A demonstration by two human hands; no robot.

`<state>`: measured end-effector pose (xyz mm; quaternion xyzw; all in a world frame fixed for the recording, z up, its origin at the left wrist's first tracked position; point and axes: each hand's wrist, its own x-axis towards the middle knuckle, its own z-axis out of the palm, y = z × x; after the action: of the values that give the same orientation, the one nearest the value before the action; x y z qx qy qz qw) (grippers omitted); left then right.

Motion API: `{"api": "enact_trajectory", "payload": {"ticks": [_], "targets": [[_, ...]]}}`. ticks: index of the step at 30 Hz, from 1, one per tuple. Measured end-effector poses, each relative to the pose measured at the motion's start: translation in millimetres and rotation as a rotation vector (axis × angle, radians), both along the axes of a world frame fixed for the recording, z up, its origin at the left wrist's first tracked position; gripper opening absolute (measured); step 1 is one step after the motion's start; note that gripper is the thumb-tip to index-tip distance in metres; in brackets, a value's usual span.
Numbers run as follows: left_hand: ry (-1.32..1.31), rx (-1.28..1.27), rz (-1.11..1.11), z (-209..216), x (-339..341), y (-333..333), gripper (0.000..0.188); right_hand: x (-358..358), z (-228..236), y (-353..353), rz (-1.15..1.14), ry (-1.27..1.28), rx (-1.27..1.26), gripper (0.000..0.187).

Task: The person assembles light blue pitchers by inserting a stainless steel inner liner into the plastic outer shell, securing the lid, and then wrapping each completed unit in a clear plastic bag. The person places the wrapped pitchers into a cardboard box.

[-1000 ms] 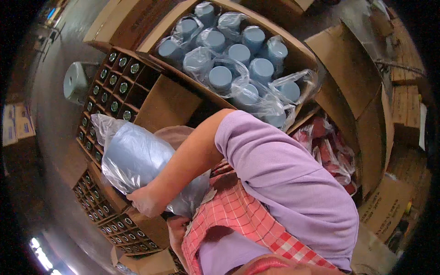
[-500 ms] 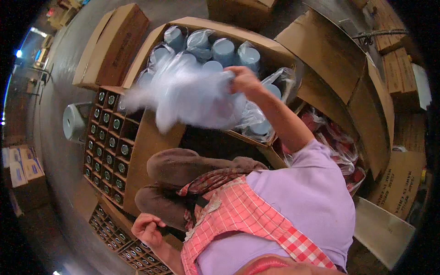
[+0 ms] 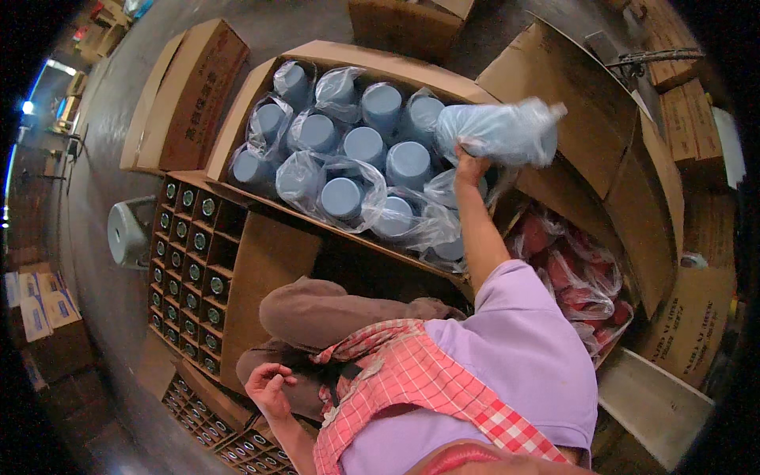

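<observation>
My right hand (image 3: pixel 473 165) grips a light blue cylindrical bottle (image 3: pixel 495 131) in a clear plastic bag, holding it sideways above the right end of a large cardboard box (image 3: pixel 265 83). In that box, several more light blue bottles (image 3: pixel 408 162) stand upright, many of them in clear bags. My left hand (image 3: pixel 271 388) rests near my knee, fingers loosely bent and apart, with nothing visible in it. The fingers under the held bottle are partly hidden.
A divided carton (image 3: pixel 188 273) with round-topped items stands left, beside a grey stool (image 3: pixel 131 232). Similar divided cartons (image 3: pixel 198 412) lie lower left. Red bagged items (image 3: pixel 566 265) sit in a box at right, beside raised flaps (image 3: pixel 570 95). A closed carton (image 3: pixel 186 95) stands far left.
My right hand has swung the bagged bottle from over the box's left-middle to its right end, uncovering the bottles beneath. My left hand has shifted slightly right, its fingers still bent.
</observation>
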<state>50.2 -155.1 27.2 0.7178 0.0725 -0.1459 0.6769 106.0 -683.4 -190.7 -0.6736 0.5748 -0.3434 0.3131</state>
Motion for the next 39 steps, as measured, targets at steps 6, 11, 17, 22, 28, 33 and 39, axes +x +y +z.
{"api": "enact_trajectory", "payload": {"ticks": [6, 11, 17, 22, 28, 33, 39], "targets": [[0.057, -0.017, 0.004, -4.9, 5.4, -5.6, 0.019, -8.8, -5.7, 39.7, 0.0, -0.201, 0.008, 0.034], [0.093, 0.003, 0.017, -12.5, 12.4, -2.1, 0.02, 2.8, -13.1, 32.9, -0.037, -0.201, 0.211, 0.032], [0.146, -0.044, -0.014, -19.1, 25.0, -6.2, 0.021, 31.8, -32.5, 7.8, 0.057, 0.053, 0.457, 0.048], [0.176, -0.037, 0.052, -30.4, 20.2, 10.5, 0.022, 22.5, -12.9, 17.9, 0.198, -0.153, 0.458, 0.039], [0.213, -0.07, 0.028, -35.5, 21.5, 11.9, 0.023, 76.2, 23.2, 5.0, 0.507, 0.307, -0.447, 0.047], [0.188, -0.071, 0.052, -39.2, 16.5, 20.4, 0.022, 86.6, -10.2, -27.6, 0.667, 0.625, -0.663, 0.011], [0.1, -0.175, 0.115, -33.1, 40.5, 20.9, 0.018, 89.0, 65.5, 28.7, 0.787, -0.638, 0.437, 0.006]]}}
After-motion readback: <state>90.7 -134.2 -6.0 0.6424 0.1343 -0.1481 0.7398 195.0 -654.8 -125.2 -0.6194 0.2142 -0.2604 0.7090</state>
